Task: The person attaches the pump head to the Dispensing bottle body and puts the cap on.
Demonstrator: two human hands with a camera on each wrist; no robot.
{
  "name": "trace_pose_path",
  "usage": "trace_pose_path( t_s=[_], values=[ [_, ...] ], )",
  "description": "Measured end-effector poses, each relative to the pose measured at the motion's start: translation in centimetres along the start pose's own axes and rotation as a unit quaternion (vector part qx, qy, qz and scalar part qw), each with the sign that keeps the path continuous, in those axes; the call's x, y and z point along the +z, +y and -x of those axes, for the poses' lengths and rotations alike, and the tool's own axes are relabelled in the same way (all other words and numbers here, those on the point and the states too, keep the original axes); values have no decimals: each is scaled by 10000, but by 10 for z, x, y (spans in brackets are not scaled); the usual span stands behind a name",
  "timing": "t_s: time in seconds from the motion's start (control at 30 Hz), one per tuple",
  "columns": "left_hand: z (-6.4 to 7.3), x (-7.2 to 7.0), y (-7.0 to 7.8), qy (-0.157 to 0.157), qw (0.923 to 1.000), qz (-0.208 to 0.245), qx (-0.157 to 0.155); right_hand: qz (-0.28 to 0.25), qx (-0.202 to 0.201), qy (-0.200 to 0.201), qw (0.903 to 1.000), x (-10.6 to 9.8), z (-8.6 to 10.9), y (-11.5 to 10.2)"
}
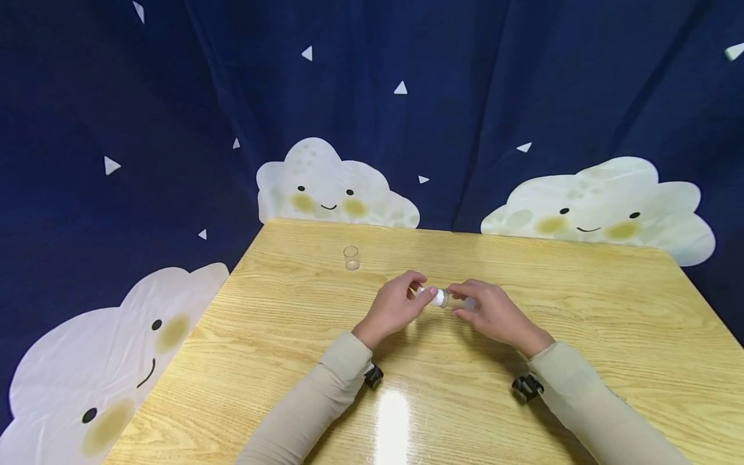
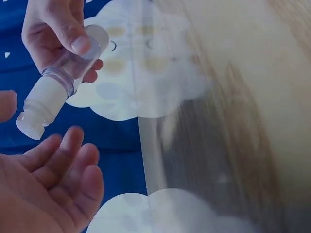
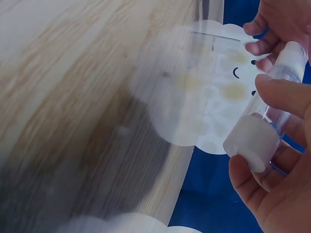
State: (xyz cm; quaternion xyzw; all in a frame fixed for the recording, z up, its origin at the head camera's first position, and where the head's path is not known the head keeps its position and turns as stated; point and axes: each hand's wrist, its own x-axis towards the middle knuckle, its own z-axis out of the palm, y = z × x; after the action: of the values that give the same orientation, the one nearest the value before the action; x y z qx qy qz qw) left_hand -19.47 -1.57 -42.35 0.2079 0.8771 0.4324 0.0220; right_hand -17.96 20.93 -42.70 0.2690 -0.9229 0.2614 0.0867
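Observation:
A small clear pump bottle (image 2: 75,68) with a white pump head (image 2: 41,104) and a whitish base (image 3: 252,143) is held tilted above the table. My right hand (image 1: 488,310) grips its clear body between thumb and fingers, as the right wrist view shows. Around the pump end is my left hand (image 1: 398,303), its fingers (image 2: 73,170) relaxed and parted, with a gap to the pump head in the left wrist view. Farther back on the table, to the left, stands a clear cap (image 1: 351,258) like a tiny cup.
The wooden table (image 1: 261,310) reaches back to a dark blue curtain (image 1: 360,77) printed with white clouds and small triangles. Black wrist mounts (image 1: 527,387) sit beneath both beige sleeves (image 1: 593,394). A bright light reflection lies on the tabletop near the front.

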Motion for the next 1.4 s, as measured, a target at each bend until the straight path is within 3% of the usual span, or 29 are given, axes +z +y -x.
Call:
trace_pose_path(
  t_s=[0.1, 0.33, 0.6, 1.07, 1.4],
  values=[
    [0, 2, 0, -17, 10000, 19, -55, 39, 24, -60, 10000, 0, 0, 0],
    [1, 5, -1, -15, 9995, 273, 135, 59, -10, -47, 10000, -1, 1, -1],
    [3, 6, -3, -14, 9995, 232, 228, 30, 91, -103, 9999, 1, 2, -1],
    [3, 6, -3, -295, 9963, 487, 644, -20, 78, -84, 9999, 1, 2, 2],
    [3, 5, -2, -355, 9960, 449, 692, 11, 54, -46, 10000, 2, 3, 1]
  ],
)
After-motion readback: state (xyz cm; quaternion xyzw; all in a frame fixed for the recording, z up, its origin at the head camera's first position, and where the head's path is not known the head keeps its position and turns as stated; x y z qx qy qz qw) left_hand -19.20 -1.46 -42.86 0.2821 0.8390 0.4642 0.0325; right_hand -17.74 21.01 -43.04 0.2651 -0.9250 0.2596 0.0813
